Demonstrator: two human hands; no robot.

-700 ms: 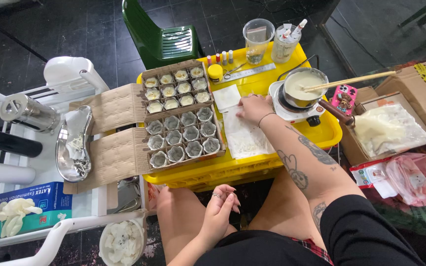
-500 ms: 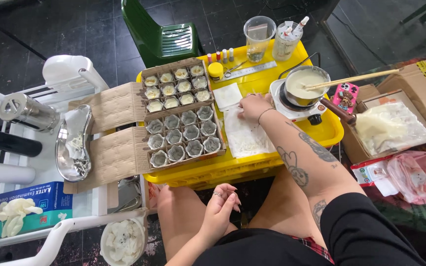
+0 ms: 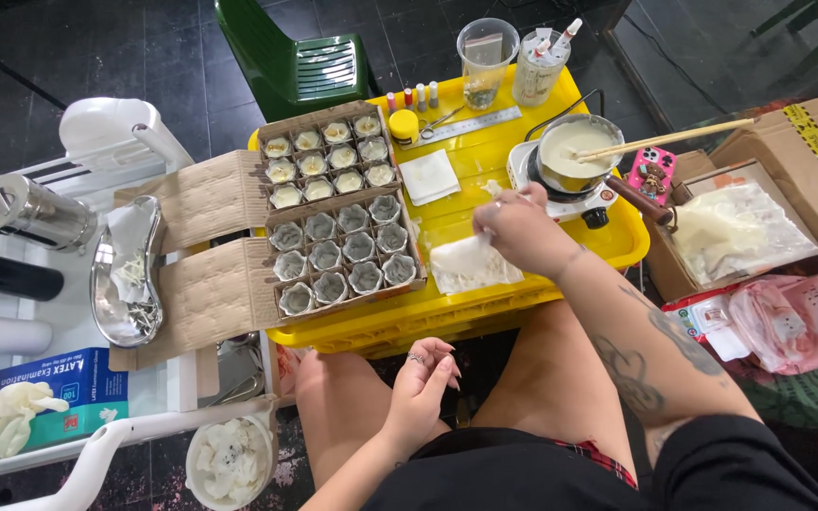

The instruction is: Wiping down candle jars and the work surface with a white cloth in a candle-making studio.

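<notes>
Now right hand [image 3: 521,230] pinches white sheet [image 3: 471,263] near yellow tray [image 3: 523,293] edge

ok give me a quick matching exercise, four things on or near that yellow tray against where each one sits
Things:
1. pot of pale liquid
2. right hand
3. left hand
4. metal ruler

Places:
A. over the person's bare thigh, holding nothing
B. on the small white burner, a wooden stick across it
C. on the white paper at the yellow tray's front
D. at the tray's far side, behind the folded white napkin

Pairs: 1-B, 2-C, 3-A, 4-D
</notes>
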